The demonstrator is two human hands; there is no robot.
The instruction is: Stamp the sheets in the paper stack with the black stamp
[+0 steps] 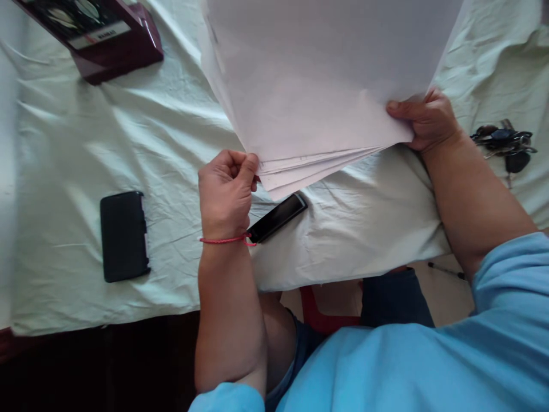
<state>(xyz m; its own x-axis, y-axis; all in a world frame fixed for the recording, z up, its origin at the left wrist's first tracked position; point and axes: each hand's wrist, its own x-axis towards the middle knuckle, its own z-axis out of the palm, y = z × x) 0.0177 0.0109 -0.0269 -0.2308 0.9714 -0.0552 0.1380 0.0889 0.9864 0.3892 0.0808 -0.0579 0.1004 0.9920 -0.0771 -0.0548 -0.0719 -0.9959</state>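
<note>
Several sheets of white paper (326,74) are held up over the cloth-covered surface, their near edges fanned a little apart. My left hand (227,189), with a red string round the wrist, pinches the near left corner of the sheets between thumb and fingers. At the near right corner, my right hand (429,120) grips the stack, thumb on top and the other fingers partly hidden underneath. The top sheet looks blank. A slim black phone-like device (278,218) lies below the papers, just right of my left wrist.
A pale green cloth (171,114) with wrinkles covers the surface. On it lie a black rectangular case (124,236) at left, a dark red box-like stand (122,54) at upper left and a bunch of keys (504,143) at right. A red chair (321,315) shows below the edge.
</note>
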